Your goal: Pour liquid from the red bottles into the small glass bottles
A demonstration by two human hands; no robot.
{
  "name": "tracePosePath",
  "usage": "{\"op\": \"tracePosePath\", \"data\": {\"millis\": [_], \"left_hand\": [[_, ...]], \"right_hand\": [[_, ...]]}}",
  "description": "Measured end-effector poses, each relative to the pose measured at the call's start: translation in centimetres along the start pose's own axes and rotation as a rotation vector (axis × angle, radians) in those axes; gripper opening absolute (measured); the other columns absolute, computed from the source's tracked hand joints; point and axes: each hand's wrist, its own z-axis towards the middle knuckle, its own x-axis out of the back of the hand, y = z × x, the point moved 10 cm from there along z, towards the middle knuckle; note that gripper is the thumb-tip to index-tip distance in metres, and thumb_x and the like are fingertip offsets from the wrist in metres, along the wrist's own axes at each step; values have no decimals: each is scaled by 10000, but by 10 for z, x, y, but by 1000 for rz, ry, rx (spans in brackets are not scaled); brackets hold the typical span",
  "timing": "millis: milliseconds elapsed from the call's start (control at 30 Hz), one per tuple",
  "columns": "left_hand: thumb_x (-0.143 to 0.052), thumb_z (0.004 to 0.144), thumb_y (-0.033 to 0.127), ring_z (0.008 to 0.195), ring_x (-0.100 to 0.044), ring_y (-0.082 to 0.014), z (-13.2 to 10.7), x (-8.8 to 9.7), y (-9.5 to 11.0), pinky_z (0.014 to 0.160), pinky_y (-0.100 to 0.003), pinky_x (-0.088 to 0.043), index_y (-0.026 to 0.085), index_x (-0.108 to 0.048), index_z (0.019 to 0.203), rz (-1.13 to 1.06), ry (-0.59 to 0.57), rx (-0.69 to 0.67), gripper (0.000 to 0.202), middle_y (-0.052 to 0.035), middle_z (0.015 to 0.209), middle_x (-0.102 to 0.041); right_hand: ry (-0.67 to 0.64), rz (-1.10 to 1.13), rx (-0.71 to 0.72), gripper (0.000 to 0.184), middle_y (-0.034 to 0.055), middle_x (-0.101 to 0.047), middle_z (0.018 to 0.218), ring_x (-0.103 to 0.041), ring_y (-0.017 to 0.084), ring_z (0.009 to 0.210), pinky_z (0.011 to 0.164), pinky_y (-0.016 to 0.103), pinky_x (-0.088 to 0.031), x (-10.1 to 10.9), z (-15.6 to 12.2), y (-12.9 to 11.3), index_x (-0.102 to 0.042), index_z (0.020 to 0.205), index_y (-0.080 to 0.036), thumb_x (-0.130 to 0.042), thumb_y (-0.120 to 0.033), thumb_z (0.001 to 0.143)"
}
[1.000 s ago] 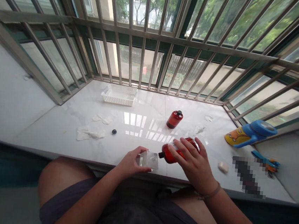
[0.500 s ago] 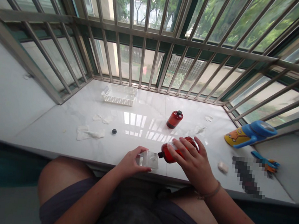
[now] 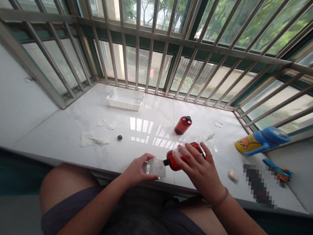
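Near the ledge's front edge, my left hand [image 3: 139, 169] is closed around a small clear container [image 3: 157, 168], thumb on the near side and fingers on the far side. My right hand [image 3: 199, 169] grips a red bottle [image 3: 175, 163] from above. That bottle is tilted to the left, its black neck at the container's top. Whether liquid is flowing out cannot be made out. Farther back stands a second, smaller-looking red bottle [image 3: 183, 125], upright with a dark cap. A small black cap [image 3: 119, 138] lies to the left of it.
On the white ledge [image 3: 69, 127] are a white perforated basket [image 3: 125, 105], crumpled tissues [image 3: 93, 140], a blue and yellow cup [image 3: 259, 140], a blue-orange strap [image 3: 277, 169], a pale lump [image 3: 233, 175] and a blurred dark object [image 3: 259, 186]. Metal bars [image 3: 166, 39] close off the window.
The red bottle in my right hand has shifted slightly left, bringing its neck closer over the clear container. My left hand and the container stay in place.
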Motion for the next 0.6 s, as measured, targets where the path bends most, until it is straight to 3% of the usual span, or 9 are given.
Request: {"op": "tracePosePath", "data": {"millis": [600], "left_hand": [[-996,657,473,1139,-729,-290,-1,2,-1,1040,-426,-593,278,-660,1255,1,8,-4,714,-50,1242,-757]], "right_hand": [[-34,-14,1,434,33,-711,1463,-630,269,1376,1342,617,-243,-10,-2,-3,-668,1382,-300,-636,-91,1003]]}}
